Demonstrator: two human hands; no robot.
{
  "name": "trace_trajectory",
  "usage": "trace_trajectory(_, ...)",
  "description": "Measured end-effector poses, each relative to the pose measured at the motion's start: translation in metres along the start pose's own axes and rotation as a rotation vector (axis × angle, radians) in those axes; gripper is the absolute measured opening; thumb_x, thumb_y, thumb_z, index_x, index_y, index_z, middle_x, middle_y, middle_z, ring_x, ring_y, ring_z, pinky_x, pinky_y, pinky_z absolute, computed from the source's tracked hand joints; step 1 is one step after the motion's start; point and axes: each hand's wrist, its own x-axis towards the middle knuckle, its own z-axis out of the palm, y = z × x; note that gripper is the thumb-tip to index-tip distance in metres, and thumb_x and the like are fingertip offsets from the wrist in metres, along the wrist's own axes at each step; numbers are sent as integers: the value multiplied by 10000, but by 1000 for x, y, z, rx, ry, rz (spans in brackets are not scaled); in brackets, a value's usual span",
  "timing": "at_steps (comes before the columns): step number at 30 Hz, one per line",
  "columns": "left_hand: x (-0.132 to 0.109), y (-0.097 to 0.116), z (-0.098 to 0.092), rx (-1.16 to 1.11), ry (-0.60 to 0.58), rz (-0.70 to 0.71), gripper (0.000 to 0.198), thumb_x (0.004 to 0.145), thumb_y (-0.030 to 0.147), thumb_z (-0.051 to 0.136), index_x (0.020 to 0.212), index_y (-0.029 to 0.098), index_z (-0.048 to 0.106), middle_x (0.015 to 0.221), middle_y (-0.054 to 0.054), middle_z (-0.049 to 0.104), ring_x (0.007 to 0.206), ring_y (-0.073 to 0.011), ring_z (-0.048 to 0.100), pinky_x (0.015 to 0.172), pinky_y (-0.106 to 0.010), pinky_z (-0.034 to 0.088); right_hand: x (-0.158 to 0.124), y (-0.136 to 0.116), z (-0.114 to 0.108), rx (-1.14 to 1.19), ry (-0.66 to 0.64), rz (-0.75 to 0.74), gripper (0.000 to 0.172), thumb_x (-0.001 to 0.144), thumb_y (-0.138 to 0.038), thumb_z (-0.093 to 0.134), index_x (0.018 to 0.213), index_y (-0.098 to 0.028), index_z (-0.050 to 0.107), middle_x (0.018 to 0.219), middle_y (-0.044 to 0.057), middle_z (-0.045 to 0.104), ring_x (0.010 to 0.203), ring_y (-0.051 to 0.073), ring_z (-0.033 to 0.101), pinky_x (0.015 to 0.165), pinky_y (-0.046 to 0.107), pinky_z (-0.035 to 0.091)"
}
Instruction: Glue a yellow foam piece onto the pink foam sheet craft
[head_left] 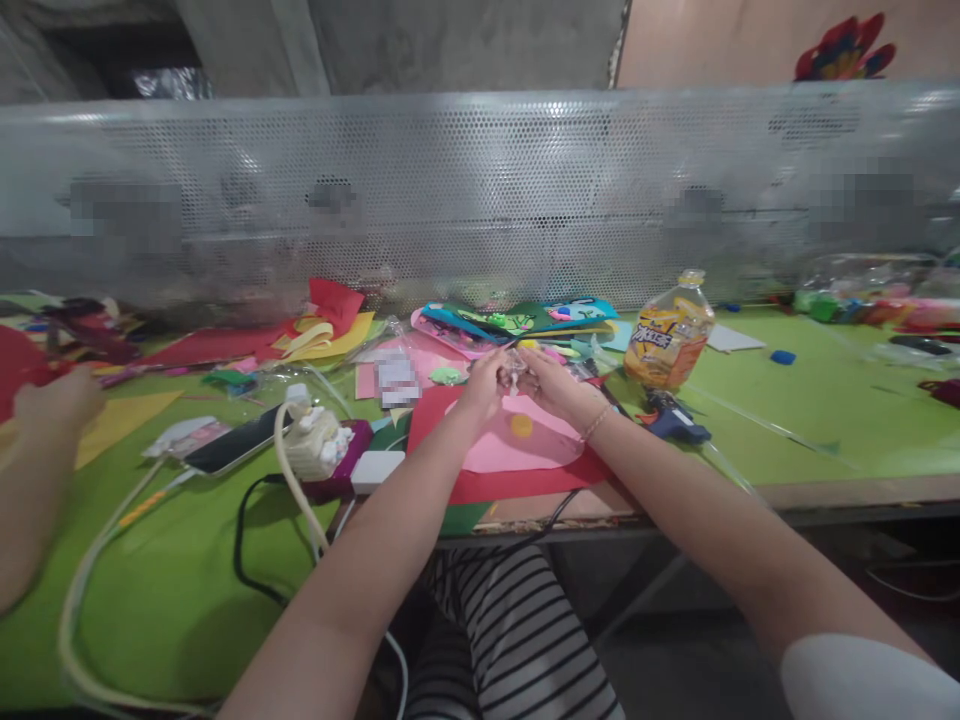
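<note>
My left hand point(487, 380) and my right hand point(546, 378) meet over the far edge of a pink paper shape point(487, 445). Between their bent fingers is a small clear, crinkled item point(514, 382), too small to make out well. The pink shape lies on a red sheet point(480, 488) at the table's near edge. A round yellow piece point(521, 426) rests on the pink paper, just below my hands. Blue and green decorated pieces point(555, 316) lie beyond my fingers.
A bottle of orange liquid point(670, 335) and a blue glue gun point(671, 420) stand and lie to the right. Leftward are a power strip with cables point(330, 460), a phone point(240, 440) and another person's hand point(60, 405). A perforated metal panel point(450, 200) runs behind.
</note>
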Motion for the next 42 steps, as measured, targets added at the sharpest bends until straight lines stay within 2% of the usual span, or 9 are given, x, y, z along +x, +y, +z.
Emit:
trace_trajectory(3, 1, 2, 0, -49, 70, -15, 228, 765, 270, 502, 599, 188, 368, 492, 59, 316, 417, -53, 318, 429, -196, 288, -1, -5, 2, 92, 3, -21, 408, 648, -515, 626, 648, -216, 348, 526, -86, 273, 426, 53, 237, 406, 199, 242)
trace_trajectory(7, 4, -2, -5, 169, 91, 100, 265, 766, 350, 518, 608, 187, 382, 524, 49, 363, 465, -64, 354, 463, -203, 307, -2, -7, 2, 59, -5, -44, 335, 691, -468, 583, 635, -200, 389, 527, -72, 337, 442, 54, 298, 422, 205, 243)
trace_trajectory(10, 5, -5, -12, 411, 118, 203, 309, 790, 381, 487, 579, 186, 374, 524, 48, 344, 494, -73, 347, 479, -209, 290, 1, -4, -2, -205, 14, -106, 241, 698, -366, 545, 620, -195, 395, 530, -67, 366, 465, 64, 318, 450, 214, 248)
trace_trajectory(14, 7, -4, -17, 629, 126, 316, 319, 799, 322, 479, 542, 179, 357, 555, 39, 340, 564, -88, 370, 553, -217, 309, 5, -2, -10, -543, 187, -296, 148, 612, -201, 534, 655, -200, 393, 589, -64, 412, 526, 77, 357, 511, 220, 286)
trace_trajectory(17, 10, -3, -18, 709, 132, 353, 283, 784, 262, 493, 525, 177, 419, 610, 13, 420, 689, -118, 449, 683, -236, 361, 6, -3, -13, -612, 130, -422, 105, 598, -156, 489, 672, -194, 426, 666, -39, 468, 610, 95, 416, 580, 229, 333)
trace_trajectory(22, 14, -7, -19, 469, 322, 275, 53, 720, 177, 535, 677, 184, 505, 812, -13, 523, 884, -141, 505, 832, -270, 384, 6, -5, -14, -479, 164, -418, 61, 608, -171, 480, 667, -183, 469, 672, -26, 487, 634, 102, 448, 610, 236, 365)
trace_trajectory(27, 13, -11, -14, -15, 236, -60, 322, 604, 86, 579, 891, 185, 471, 818, -7, 583, 689, -114, 579, 722, -294, 463, 2, -12, -14, -311, 228, -229, 143, 613, -233, 498, 742, -176, 519, 611, -48, 467, 494, 72, 369, 500, 223, 327)
trace_trajectory(32, 15, -11, -18, -73, 223, 44, 340, 521, 76, 649, 843, 151, 567, 807, -16, 636, 719, -112, 590, 758, -277, 462, -1, -19, -16, -566, 242, -233, 114, 606, -203, 477, 649, -156, 571, 586, -11, 528, 548, 107, 448, 546, 244, 370)
trace_trajectory(42, 15, -14, -21, -61, 180, 90, 325, 481, 157, 736, 781, 139, 615, 780, -24, 654, 721, -137, 601, 785, -327, 468, 10, -9, -28, -703, -64, -384, 217, 715, -306, 538, 774, -154, 681, 853, 53, 673, 815, 195, 581, 751, 308, 445)
